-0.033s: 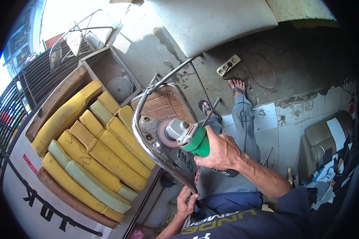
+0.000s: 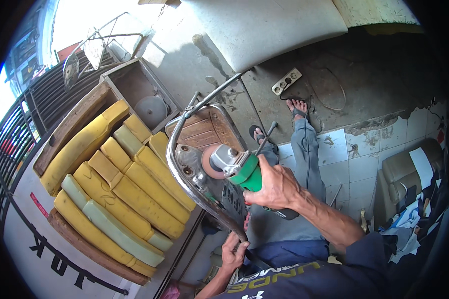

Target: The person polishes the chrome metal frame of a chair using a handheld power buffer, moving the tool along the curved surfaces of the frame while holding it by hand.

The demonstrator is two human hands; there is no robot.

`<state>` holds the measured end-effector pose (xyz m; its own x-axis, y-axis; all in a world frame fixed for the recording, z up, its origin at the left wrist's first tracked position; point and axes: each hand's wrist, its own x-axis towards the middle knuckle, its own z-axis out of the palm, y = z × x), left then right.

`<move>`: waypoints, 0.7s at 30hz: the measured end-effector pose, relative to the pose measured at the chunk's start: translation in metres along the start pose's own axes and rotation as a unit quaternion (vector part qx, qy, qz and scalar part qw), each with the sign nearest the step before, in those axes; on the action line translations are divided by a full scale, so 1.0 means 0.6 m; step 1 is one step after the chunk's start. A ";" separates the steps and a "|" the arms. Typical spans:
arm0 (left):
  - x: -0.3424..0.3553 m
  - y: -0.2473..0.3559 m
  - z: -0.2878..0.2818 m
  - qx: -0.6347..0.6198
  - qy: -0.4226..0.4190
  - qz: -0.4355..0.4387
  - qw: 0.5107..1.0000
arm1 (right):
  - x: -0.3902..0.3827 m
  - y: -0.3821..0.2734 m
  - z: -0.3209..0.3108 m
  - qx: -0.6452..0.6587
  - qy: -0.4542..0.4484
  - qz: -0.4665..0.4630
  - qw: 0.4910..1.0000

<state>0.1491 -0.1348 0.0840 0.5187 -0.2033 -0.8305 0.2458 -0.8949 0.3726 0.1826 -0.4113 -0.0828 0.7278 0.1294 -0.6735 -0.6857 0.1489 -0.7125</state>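
My right hand [image 2: 279, 187] is wrapped round the green body of an angle grinder [image 2: 247, 172]. Its reddish-brown disc [image 2: 209, 162] faces a metal plate with holes [image 2: 186, 155] inside the bend of a worn metal chair frame [image 2: 204, 201]; I cannot tell whether they touch. Lower down, my left hand [image 2: 233, 252] grips the dark end of the frame's curved tube. A brown slatted panel [image 2: 204, 128] sits within the frame, just beyond the grinder. The grinder's underside and part of the frame are hidden behind my right hand.
Yellow and pale green foam pads [image 2: 119, 184] lie stacked at left, beside an open box [image 2: 134, 87] holding a round disc. A power strip [image 2: 287, 82] with a cable lies on the floor near my feet. Cushions and fabric scraps [image 2: 409, 229] are at right.
The grinder and my right hand have shifted very slightly to the right and up. My left hand still holds the tube.
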 end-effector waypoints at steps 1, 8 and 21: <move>-0.004 0.006 0.003 0.002 0.005 0.003 1.000 | 0.001 0.006 0.004 0.002 0.006 0.006 1.000; 0.002 -0.004 0.009 -0.015 0.015 -0.002 1.000 | -0.046 -0.046 -0.023 -0.002 -0.017 -0.048 0.999; 0.001 -0.006 0.008 -0.013 0.017 0.002 1.000 | 0.013 -0.066 -0.062 -0.046 -0.079 -0.052 0.994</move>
<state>0.1448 -0.1337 0.0802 0.5480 -0.1929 -0.8140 0.2641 -0.8834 0.3871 0.2152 -0.4528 -0.0674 0.7825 0.2720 -0.5601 -0.5986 0.0807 -0.7970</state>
